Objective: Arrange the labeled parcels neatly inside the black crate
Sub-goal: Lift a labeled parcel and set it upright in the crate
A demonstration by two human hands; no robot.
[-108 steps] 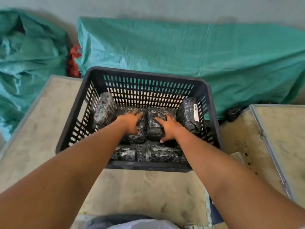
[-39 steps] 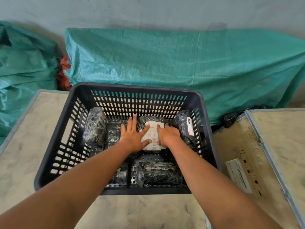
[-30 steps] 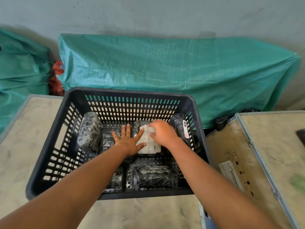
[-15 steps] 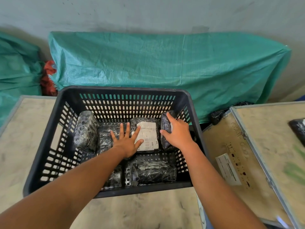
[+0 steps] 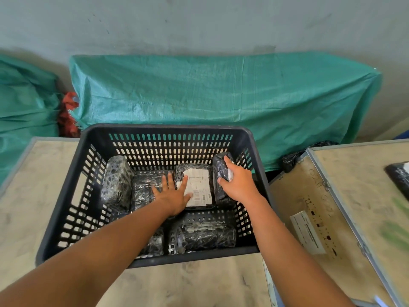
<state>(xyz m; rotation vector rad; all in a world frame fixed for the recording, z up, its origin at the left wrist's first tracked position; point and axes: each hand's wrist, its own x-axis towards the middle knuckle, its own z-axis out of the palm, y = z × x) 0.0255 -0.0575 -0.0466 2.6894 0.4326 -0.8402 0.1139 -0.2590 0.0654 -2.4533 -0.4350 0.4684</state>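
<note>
Parcels sit packed along the far side of the black crate [image 5: 168, 129] on the counter [image 5: 28, 196] as I work both hands into the row. My left hand [image 5: 173, 196] lies flat, fingers spread, across the seam between a dark wrapped parcel [image 5: 142, 191] and the parcel with the white label [image 5: 197, 187] facing up. My right hand [image 5: 238, 182] is clamped on the upright parcel [image 5: 221, 171] at the right end, fingers curled over its top edge, thumb on the near face.

The risk, as I judge it, lies in that upright one — it stands on a narrow edge against the slotted wall, and if I let go early it may topple onto the labelled parcel and cover the label. The glossy film looks slippery, so a loose grip could let it slide. A matching upright parcel [image 5: 116, 180] at the left end stands unsupported. Pushing too hard with the flat hand could shove the middle parcels askew — two more parcels [image 5: 203, 235] lie along the near wall, leaving little slack.
</note>
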